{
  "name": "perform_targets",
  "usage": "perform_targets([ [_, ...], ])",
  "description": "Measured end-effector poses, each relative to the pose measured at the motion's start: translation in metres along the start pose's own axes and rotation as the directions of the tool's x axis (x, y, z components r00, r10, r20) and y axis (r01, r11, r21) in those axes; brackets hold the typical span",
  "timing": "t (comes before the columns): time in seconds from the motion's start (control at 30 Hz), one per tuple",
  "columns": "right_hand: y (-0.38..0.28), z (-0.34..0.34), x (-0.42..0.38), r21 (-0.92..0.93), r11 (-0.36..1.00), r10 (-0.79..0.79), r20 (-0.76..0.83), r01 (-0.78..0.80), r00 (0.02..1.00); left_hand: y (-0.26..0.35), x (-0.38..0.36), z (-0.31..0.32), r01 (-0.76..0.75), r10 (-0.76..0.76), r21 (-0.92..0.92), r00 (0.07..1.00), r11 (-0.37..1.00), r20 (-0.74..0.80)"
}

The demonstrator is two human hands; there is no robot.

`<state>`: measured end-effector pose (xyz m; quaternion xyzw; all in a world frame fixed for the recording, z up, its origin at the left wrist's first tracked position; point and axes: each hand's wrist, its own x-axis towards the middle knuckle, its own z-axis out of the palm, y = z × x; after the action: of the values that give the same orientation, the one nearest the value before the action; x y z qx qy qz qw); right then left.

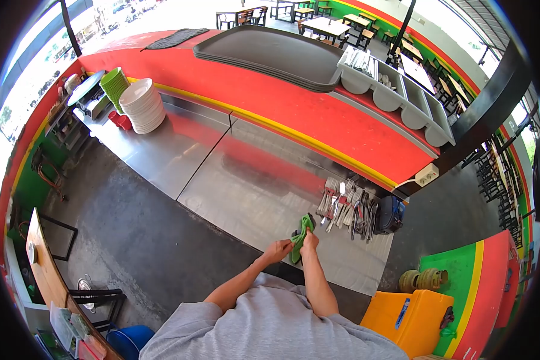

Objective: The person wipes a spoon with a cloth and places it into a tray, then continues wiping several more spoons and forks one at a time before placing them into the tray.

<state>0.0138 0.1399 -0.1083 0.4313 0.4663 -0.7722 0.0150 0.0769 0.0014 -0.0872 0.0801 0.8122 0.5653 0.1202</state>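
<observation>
A green cloth [299,241] is bunched between my two hands, over the front edge of the steel counter [246,201]. My left hand [279,250] has its fingers closed on the cloth's left side. My right hand [309,240] grips the cloth from the right, and part of it sticks up above the fingers. Something dark shows beside the cloth, too small to make out. Just beyond my hands, to the right, a spread of forks and spoons [349,207] lies on the counter.
Stacked white plates [143,108], green plates [114,89] and red cups [123,122] stand at the counter's far left. Dark trays [270,54] and a cutlery holder [396,90] sit on the red ledge. A dark bag [390,215] is right of the cutlery; an orange box [408,321] stands lower right.
</observation>
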Motion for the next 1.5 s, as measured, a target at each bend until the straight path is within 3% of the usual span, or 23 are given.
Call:
perform_targets([
  [0.13,0.002,0.000,-0.002,-0.125,0.988,-0.087,0.042,0.092,0.995,0.005,-0.002,-0.008,-0.022,0.021,0.026,1.000,0.999,0.014],
  [0.23,0.003,-0.001,-0.006,-0.109,0.981,-0.156,0.066,0.163,0.986,0.016,-0.009,-0.013,-0.048,0.048,0.073,0.999,0.996,0.008],
  [0.37,0.020,-0.001,0.006,-0.234,0.913,-0.301,0.164,0.334,0.939,0.024,-0.024,-0.016,-0.114,0.129,0.185,0.989,0.976,-0.071],
  [0.47,0.011,0.011,-0.009,-0.143,0.941,-0.255,0.299,0.308,0.920,0.033,-0.035,-0.023,0.088,-0.093,-0.099,0.995,0.991,-0.039],
  [0.57,0.009,0.021,-0.028,-0.118,0.974,-0.125,0.432,0.193,0.893,0.042,-0.046,-0.026,0.272,-0.269,-0.294,0.962,0.916,0.050],
  [0.67,0.002,0.024,-0.069,-0.184,0.977,0.006,0.522,0.106,0.853,0.010,-0.051,-0.001,-0.043,0.016,-0.108,0.970,0.993,-0.243],
  [0.7,0.003,0.021,-0.075,-0.221,0.972,0.055,0.545,0.080,0.837,0.006,-0.051,-0.002,0.079,-0.106,-0.170,0.982,0.982,-0.157],
  [0.8,0.017,0.013,-0.084,-0.311,0.942,0.082,0.571,0.123,0.816,-0.003,-0.046,0.001,0.149,-0.198,-0.205,0.950,0.967,-0.243],
  [0.87,0.032,0.006,-0.080,-0.315,0.928,0.014,0.564,0.199,0.825,-0.019,-0.041,0.007,0.157,-0.195,-0.166,0.950,0.974,-0.242],
  [0.93,0.032,-0.001,-0.072,-0.283,0.949,0.035,0.538,0.142,0.842,0.002,-0.046,0.002,0.154,-0.191,-0.186,0.960,0.971,-0.207],
  [1.03,0.017,-0.008,-0.069,-0.182,0.983,0.089,0.514,0.007,0.853,0.029,-0.051,-0.007,0.082,-0.093,-0.089,0.988,0.993,-0.124],
  [1.13,0.010,0.002,-0.053,0.007,0.980,0.183,0.379,-0.201,0.907,0.035,-0.056,-0.005,-0.028,0.021,-0.076,0.996,0.997,-0.090],
  [1.17,0.010,0.000,-0.046,0.008,0.978,0.185,0.410,-0.206,0.893,0.035,-0.056,-0.006,-0.044,0.041,-0.043,0.997,0.998,-0.069],
  [1.27,0.004,0.007,-0.057,-0.001,0.996,0.086,0.349,-0.092,0.933,0.036,-0.056,-0.011,-0.072,0.072,0.004,0.996,0.997,-0.046],
  [1.37,0.012,0.010,-0.047,-0.096,0.974,-0.160,0.355,0.206,0.921,0.039,-0.063,-0.012,-0.047,0.044,-0.032,0.995,0.998,-0.085],
  [1.47,0.018,0.015,-0.040,-0.136,0.933,-0.259,0.393,0.334,0.882,0.034,-0.066,-0.013,-0.003,-0.002,-0.042,0.994,0.999,-0.106],
  [1.5,0.019,0.018,-0.043,-0.098,0.948,-0.243,0.395,0.304,0.886,0.036,-0.067,-0.016,0.023,-0.030,-0.058,0.993,0.998,-0.111],
])
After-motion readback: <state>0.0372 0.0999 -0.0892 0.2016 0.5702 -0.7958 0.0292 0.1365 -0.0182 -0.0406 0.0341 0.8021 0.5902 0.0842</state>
